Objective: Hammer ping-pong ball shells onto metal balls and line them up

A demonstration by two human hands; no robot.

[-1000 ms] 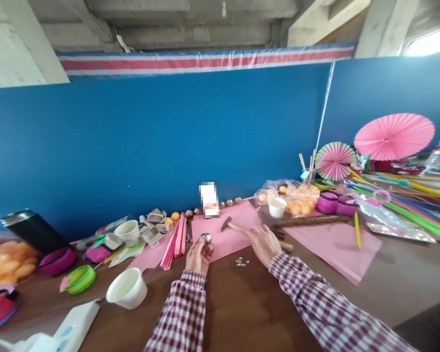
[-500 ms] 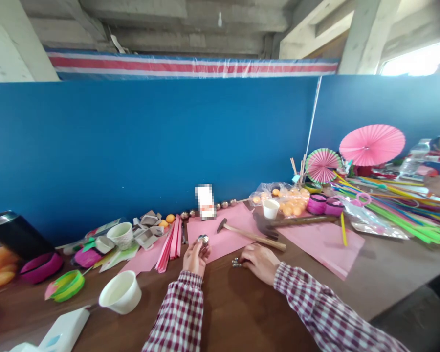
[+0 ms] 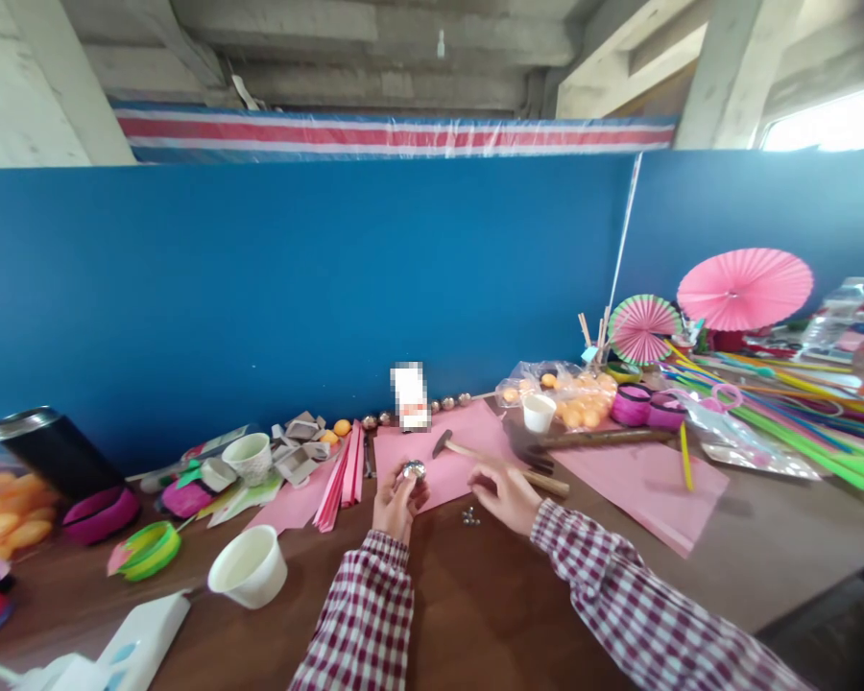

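Note:
Between the thumb and fingers of my left hand [image 3: 396, 501] is a shiny silver metal ball [image 3: 414, 469] with a bumpy-looking surface. My right hand [image 3: 508, 494] is raised just right of it, with thumb and forefinger pinched together; whatever lies between those fingertips is too small to make out. Below, on the brown table, a little heap of small silver balls [image 3: 470, 517] lies between my two wrists. A hammer [image 3: 500, 461] with a wooden handle rests on pink paper [image 3: 443, 489] behind my hands, its handle partly hidden by my right hand.
Larger metal balls [image 3: 448, 403] line the blue partition [image 3: 331, 269]. Leftward are folded pink strips [image 3: 338, 475], a white bowl [image 3: 249, 568], a power strip [image 3: 144, 633] and a black flask [image 3: 58, 451]. Rightward are bagged orange balls [image 3: 583, 408], a white cup [image 3: 540, 413] and colourful sticks [image 3: 784, 422].
My right hand has lifted off the heap of small balls and moved up and toward the left hand. My left hand still holds the silver ball. The view has shifted slightly.

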